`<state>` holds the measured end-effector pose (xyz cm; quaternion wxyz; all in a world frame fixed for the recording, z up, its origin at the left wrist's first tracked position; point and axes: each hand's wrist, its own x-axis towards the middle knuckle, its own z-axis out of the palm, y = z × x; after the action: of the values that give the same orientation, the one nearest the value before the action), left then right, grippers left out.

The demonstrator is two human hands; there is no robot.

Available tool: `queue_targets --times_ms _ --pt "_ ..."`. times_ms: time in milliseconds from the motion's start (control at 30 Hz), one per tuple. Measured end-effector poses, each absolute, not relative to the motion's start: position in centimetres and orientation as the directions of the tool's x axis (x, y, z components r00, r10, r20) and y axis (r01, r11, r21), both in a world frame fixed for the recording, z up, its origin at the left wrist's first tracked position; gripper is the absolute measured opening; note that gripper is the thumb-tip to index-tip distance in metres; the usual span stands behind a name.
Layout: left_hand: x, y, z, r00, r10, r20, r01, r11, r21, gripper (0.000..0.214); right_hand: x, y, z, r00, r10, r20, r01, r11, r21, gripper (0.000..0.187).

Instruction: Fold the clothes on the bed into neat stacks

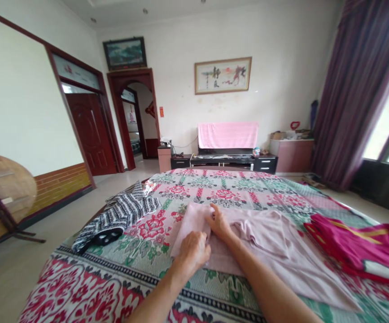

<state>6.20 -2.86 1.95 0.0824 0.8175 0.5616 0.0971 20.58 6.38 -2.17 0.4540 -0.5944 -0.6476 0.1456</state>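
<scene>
A pale pink shirt (264, 229) lies spread on the flowered bed cover (152, 224), its left end folded over into a flat panel. My left hand (194, 249) is closed with curled fingers on the near part of that folded panel. Just beyond it, my right hand (218, 222) pinches the cloth along the fold, its wrist crossing over the shirt. Some of the fingertips are hidden by the hands. Toward the right, the rest of the shirt lies loose and wrinkled.
On the left of the bed lies a black-and-white patterned garment (123, 213). A stack of magenta and red clothes (365, 246) is at the right edge. Beyond the bed stands a low black cabinet (264, 163), with a pink cloth (228, 134) draped above it. A folded round table (6, 197) leans at left.
</scene>
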Motion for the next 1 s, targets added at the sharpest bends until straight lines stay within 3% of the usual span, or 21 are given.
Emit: queue_targets --times_ms 233,367,467,633,1000 --pt "6.6 -2.6 2.0 0.323 0.943 0.082 0.906 -0.333 0.262 0.028 20.7 7.3 -2.1 0.076 0.881 0.467 0.667 0.303 -0.68 0.041" --pt "6.4 -2.3 2.6 0.318 0.943 0.098 0.866 -0.331 0.374 0.031 20.8 7.3 -1.9 0.024 0.885 0.466 0.726 0.305 -0.617 0.037" --pt "5.2 -1.5 3.1 0.197 0.961 0.192 0.853 -0.265 0.451 0.036 20.8 7.1 -2.1 0.023 0.882 0.47 0.766 0.287 -0.575 0.036" --pt "2.2 0.4 1.9 0.019 0.943 0.333 0.881 -0.173 0.441 0.028 20.8 6.6 -2.4 0.021 0.87 0.493 0.781 0.294 -0.551 0.036" --pt "1.1 1.3 0.4 0.029 0.949 0.315 0.869 -0.18 0.46 0.027 20.8 6.2 -2.0 0.048 0.874 0.483 0.765 0.279 -0.581 0.035"
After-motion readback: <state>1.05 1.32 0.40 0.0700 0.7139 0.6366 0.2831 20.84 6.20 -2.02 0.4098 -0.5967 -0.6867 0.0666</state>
